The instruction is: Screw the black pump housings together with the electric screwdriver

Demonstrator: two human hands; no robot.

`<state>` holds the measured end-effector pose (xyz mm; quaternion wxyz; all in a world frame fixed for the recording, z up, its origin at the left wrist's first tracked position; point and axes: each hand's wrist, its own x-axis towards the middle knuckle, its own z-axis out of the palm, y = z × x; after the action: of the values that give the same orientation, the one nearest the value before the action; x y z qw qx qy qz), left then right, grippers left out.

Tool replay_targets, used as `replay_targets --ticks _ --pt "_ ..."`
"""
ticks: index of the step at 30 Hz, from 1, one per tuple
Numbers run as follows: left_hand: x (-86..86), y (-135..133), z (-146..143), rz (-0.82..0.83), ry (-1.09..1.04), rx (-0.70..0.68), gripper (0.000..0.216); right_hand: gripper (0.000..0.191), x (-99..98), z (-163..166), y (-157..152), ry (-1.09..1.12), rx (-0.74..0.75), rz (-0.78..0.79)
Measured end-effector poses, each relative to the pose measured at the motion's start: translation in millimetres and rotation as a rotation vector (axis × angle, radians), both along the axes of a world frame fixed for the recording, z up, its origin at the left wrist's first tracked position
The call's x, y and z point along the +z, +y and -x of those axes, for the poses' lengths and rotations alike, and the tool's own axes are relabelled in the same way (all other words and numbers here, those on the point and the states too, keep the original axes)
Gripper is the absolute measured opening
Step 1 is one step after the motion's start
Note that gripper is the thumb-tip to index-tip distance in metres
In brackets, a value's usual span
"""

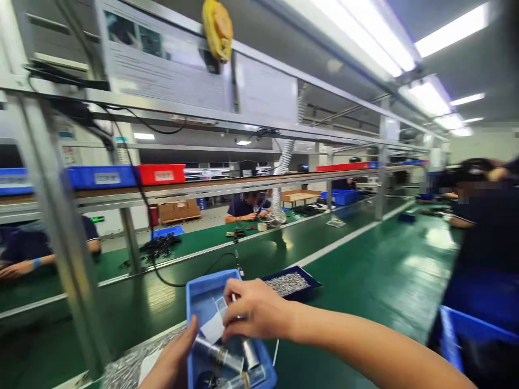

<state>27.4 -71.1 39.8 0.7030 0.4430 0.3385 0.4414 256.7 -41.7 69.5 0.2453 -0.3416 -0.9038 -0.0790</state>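
A light blue plastic tray (203,289) sits on the green bench at the bottom centre, holding several silver cylindrical metal parts (219,354). My right hand (255,310) reaches over the tray with fingers pinched on a small white slip of paper or label (213,326). My left hand (172,362) comes up from the bottom edge, thumb raised against the tray's left side, close to a silver part; its fingers are mostly out of view.
A dark blue tray of small metal pins (290,282) lies just behind the light blue one. A metal post (60,227) stands at left, with a black cable beside it. Other people work across the green bench and at right. Blue and red bins line the shelf above.
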Motion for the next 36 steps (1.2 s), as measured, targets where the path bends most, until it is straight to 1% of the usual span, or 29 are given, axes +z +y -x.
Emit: replay_targets --ticks 1,2,3,5,7,9,13,15,17,19,22,26,30,32,34,36 --pt "-1.7 2.6 3.4 0.014 -0.024 0.013 0.086 0.007 -2.1 -4.0 -7.6 -0.075 0.03 -0.065" --pt "-3.4 5.4 5.5 0.024 -0.051 0.018 0.089 0.009 -3.6 -7.9 -15.6 -0.138 0.059 -0.111" --pt "-4.9 7.9 6.8 0.03 -0.08 0.019 0.09 0.017 -4.8 -11.5 -23.6 -0.172 0.073 -0.148" --pt "-6.8 10.8 8.6 0.033 -0.134 0.026 0.085 0.027 -7.0 -17.1 -36.7 -0.167 0.088 -0.195" --pt "-6.9 10.2 10.5 0.03 -0.162 0.043 0.078 0.027 -9.2 -20.5 -43.7 -0.098 0.102 -0.205" --pt "-5.5 7.2 12.6 0.031 -0.165 0.051 0.075 0.029 -10.7 -22.3 -45.2 0.009 0.145 -0.153" --pt "-2.6 0.0 13.9 0.045 -0.156 0.061 0.073 0.037 -10.8 -23.9 -43.0 0.264 0.26 0.09" --pt "-2.3 -2.2 13.0 0.044 -0.165 0.072 0.073 0.04 -10.7 -24.4 -42.8 0.342 0.285 0.191" --pt "-2.4 -3.3 11.9 0.04 -0.177 0.085 0.074 0.043 -11.1 -24.9 -43.4 0.38 0.287 0.257" --pt "-2.3 -3.7 10.9 0.036 -0.191 0.088 0.075 0.043 -12.0 -25.2 -44.1 0.395 0.28 0.291" --pt "-1.6 -3.8 10.1 0.027 -0.199 0.073 0.074 0.041 -12.7 -25.1 -44.1 0.404 0.276 0.297" --pt "-0.9 -4.6 9.3 0.012 -0.204 0.085 0.068 0.039 -12.5 -24.2 -42.5 0.4 0.275 0.304" --pt "-2.5 -3.0 9.4 0.013 -0.202 0.08 0.065 0.04 -12.9 -24.5 -41.3 0.397 0.277 0.29" --pt "-4.3 -0.6 10.1 0.016 -0.211 0.071 0.064 0.038 -13.0 -25.4 -42.0 0.381 0.286 0.253" --pt "-6.0 2.5 11.1 0.019 -0.22 0.069 0.064 0.033 -13.4 -25.7 -44.3 0.338 0.297 0.149" --pt "-7.0 5.3 11.8 0.017 -0.226 0.087 0.066 0.023 -15.0 -24.1 -47.8 0.248 0.299 0.004"
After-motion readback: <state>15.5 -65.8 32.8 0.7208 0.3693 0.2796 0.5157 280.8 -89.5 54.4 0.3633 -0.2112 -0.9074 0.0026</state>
